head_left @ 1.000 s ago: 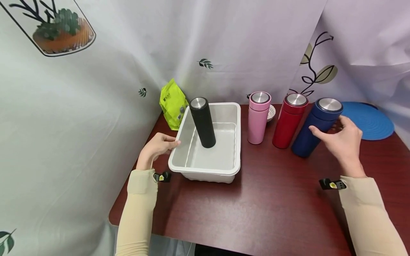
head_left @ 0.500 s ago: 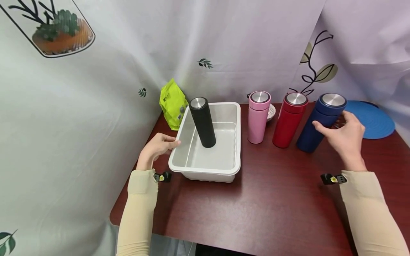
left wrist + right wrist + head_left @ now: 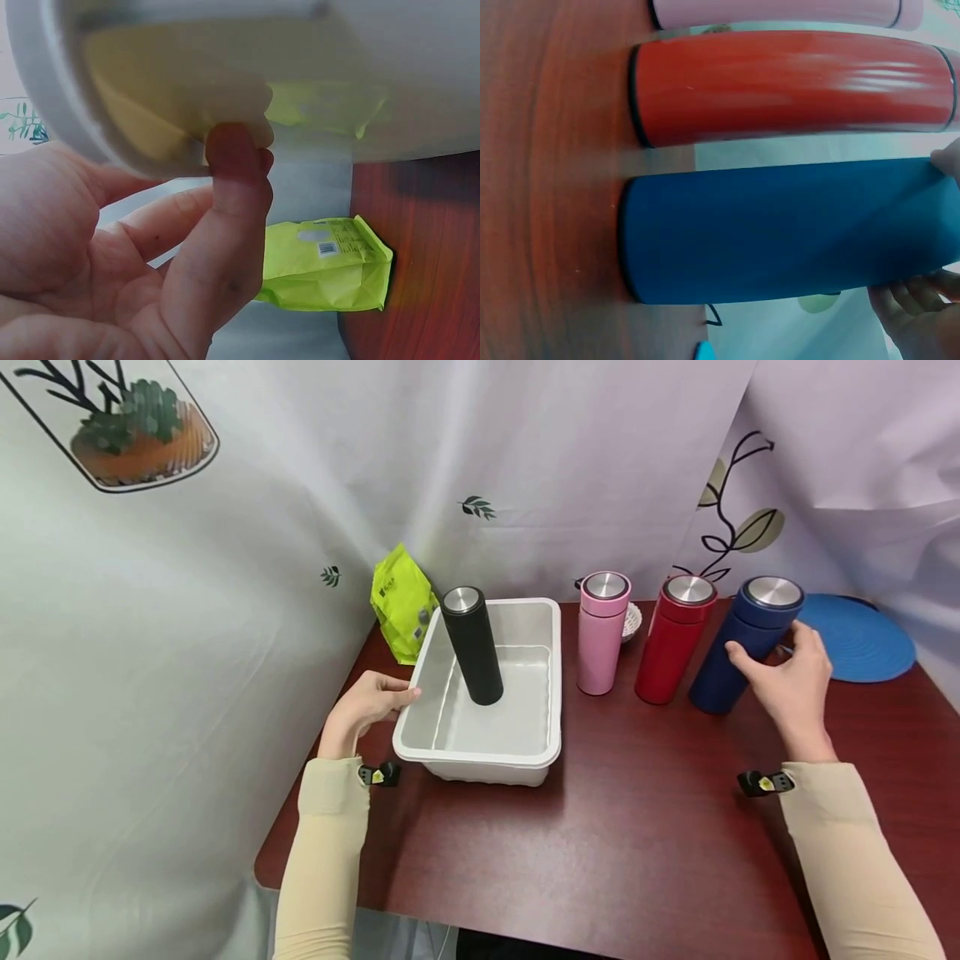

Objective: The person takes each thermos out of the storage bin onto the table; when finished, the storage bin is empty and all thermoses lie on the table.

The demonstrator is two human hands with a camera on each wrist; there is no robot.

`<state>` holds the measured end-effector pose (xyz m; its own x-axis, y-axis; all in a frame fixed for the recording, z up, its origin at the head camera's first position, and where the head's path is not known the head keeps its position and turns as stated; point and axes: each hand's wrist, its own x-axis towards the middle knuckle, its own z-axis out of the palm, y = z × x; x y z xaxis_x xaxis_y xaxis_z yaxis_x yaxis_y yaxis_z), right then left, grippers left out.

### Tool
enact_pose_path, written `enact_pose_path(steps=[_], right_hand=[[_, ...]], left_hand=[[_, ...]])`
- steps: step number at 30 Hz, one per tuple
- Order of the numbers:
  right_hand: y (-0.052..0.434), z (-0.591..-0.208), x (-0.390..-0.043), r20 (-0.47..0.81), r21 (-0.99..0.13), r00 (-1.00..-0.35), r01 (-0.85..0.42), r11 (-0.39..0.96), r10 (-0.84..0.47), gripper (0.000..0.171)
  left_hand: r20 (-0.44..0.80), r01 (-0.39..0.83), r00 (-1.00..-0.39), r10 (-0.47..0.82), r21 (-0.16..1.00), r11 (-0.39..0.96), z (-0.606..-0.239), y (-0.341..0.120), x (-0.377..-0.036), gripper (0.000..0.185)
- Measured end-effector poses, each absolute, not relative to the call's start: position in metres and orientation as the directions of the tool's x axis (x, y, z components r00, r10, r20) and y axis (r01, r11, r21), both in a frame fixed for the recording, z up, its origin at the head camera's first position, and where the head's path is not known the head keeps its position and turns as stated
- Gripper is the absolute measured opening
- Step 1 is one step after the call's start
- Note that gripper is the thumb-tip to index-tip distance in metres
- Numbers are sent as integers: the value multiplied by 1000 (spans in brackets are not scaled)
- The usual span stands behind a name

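My left hand (image 3: 372, 700) pinches the left rim of a white plastic bin (image 3: 553, 685), thumb above and fingers under the lip, as the left wrist view shows. Inside the bin stands a black thermos bottle (image 3: 474, 647) with a steel lid top. My right hand (image 3: 795, 681) grips a blue thermos bottle (image 3: 738, 647) round its upper part, thumb on the near left side. That bottle stands upright on the table, just right of a red thermos (image 3: 675, 643); a narrow gap shows between the two in the right wrist view. A pink thermos (image 3: 602, 639) stands left of the red one.
A bright green bag (image 3: 405, 606) stands behind the bin's left side. Behind the pink thermos a small white woven item (image 3: 632, 622) is partly hidden. A round blue mat (image 3: 858, 639) lies at the back right of the dark red table (image 3: 615, 852), against the curtain.
My right hand has shifted the blue thermos back, away from me, and stood it more in line with the red one. My left hand and the bin have stayed put.
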<state>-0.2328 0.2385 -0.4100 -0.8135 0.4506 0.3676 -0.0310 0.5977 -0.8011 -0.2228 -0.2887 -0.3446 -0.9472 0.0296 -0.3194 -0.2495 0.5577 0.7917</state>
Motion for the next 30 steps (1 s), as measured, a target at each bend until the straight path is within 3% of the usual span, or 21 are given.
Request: enact_pose_path(steps=[8,23,30], right_hand=[[233,-412,-224,358,-840,-790,-39,541,498,74],[232,-401,-213,468,-875,-644,-243,419,605,68],[219,-383,-199,524,-850,-576,-303,431,628,55]], left_hand=[[-327,-253,-944,39,796,550,-346,-288,-223,43],[-312,-237,-949,46,801,550,-343,-289,-221,42],[-312,-240,-949,38,798,552,-341,-288,-220,42]])
